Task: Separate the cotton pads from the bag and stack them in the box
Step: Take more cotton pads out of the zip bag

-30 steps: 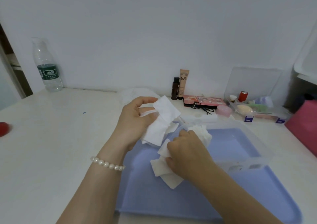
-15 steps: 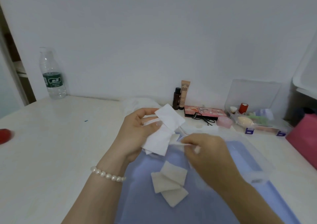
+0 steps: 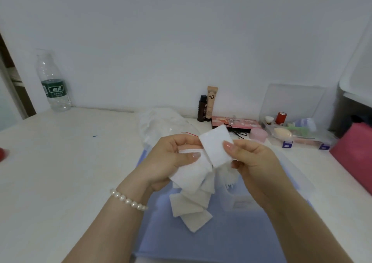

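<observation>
Pads sit bunched in the left hand, thumb curled over them, above the blue tray. One pad sticks up between the hands, and the right hand pinches its right edge with thumb and forefinger. More pads lie loose on the tray below, beside the clear box; the bag lies just behind the hands.

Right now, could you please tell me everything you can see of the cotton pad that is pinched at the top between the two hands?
The top cotton pad is a white, roughly square sheet, soft and fibrous-looking, flat and tilted like a diamond. The right hand pinches its right edge with thumb and fingers. Its lower left meets the bunch of pads gripped by the left hand. It is held above the blue tray.
</observation>
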Demonstrator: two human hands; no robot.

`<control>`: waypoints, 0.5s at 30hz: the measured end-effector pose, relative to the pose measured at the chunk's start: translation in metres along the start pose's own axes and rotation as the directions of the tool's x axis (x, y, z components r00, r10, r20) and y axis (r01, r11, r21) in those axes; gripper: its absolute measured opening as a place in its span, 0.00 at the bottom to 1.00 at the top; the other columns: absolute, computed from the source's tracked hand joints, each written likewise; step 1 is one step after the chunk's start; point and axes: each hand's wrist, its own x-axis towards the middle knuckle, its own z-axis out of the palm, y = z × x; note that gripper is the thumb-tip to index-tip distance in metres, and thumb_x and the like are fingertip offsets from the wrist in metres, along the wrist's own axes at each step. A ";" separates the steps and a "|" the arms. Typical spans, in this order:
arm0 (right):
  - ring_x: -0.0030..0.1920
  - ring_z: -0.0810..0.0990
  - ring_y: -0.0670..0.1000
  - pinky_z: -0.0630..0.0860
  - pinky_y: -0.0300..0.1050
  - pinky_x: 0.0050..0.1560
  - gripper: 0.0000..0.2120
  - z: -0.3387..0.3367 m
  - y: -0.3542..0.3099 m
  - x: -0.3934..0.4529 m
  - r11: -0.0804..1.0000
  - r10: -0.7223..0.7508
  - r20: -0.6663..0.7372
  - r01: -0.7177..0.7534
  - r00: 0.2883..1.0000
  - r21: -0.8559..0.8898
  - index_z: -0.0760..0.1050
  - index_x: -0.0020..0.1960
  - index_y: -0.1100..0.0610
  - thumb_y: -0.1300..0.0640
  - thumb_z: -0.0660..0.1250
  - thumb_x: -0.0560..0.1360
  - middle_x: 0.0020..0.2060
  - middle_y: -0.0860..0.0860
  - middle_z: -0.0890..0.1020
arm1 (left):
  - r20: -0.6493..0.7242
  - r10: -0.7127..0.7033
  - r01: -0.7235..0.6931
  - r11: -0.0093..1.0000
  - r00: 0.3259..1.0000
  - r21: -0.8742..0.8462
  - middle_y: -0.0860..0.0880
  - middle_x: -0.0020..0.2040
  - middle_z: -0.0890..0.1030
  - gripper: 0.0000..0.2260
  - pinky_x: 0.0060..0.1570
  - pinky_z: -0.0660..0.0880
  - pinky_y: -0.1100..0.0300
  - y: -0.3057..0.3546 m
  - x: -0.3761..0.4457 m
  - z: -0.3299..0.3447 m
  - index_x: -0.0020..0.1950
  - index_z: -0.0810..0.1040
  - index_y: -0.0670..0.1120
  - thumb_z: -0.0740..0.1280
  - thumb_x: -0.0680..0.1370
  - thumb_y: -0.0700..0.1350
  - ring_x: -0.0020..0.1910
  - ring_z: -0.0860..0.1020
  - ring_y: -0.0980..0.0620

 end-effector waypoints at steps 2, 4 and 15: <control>0.38 0.74 0.51 0.70 0.41 0.39 0.08 -0.001 0.001 0.001 1.000 -0.023 -0.085 0.024 0.996 0.014 0.82 0.37 0.58 0.54 0.72 0.61 0.36 0.52 0.83 | -0.013 -0.012 0.012 0.999 1.000 0.039 0.48 0.47 0.83 0.12 0.41 0.79 0.61 -0.001 0.000 -0.001 0.48 0.81 0.42 0.65 0.73 0.27 0.43 0.81 0.53; 0.36 0.76 0.48 0.71 0.40 0.38 0.02 -0.006 -0.002 0.003 0.997 -0.034 -0.144 0.044 0.989 0.069 0.81 0.39 0.58 0.59 0.70 0.68 0.34 0.50 0.83 | -0.041 -0.018 0.021 0.998 0.999 0.067 0.48 0.47 0.84 0.13 0.40 0.79 0.62 0.001 0.000 -0.007 0.48 0.81 0.44 0.65 0.73 0.28 0.41 0.81 0.54; 0.33 0.74 0.47 0.71 0.38 0.34 0.05 0.011 0.001 -0.004 0.963 0.040 -0.026 -0.032 0.999 0.269 0.81 0.35 0.56 0.56 0.68 0.64 0.32 0.50 0.81 | -0.365 0.225 -0.183 0.972 0.903 0.147 0.50 0.46 0.81 0.14 0.38 0.76 0.68 -0.008 0.001 0.027 0.51 0.76 0.51 0.69 0.74 0.33 0.40 0.79 0.61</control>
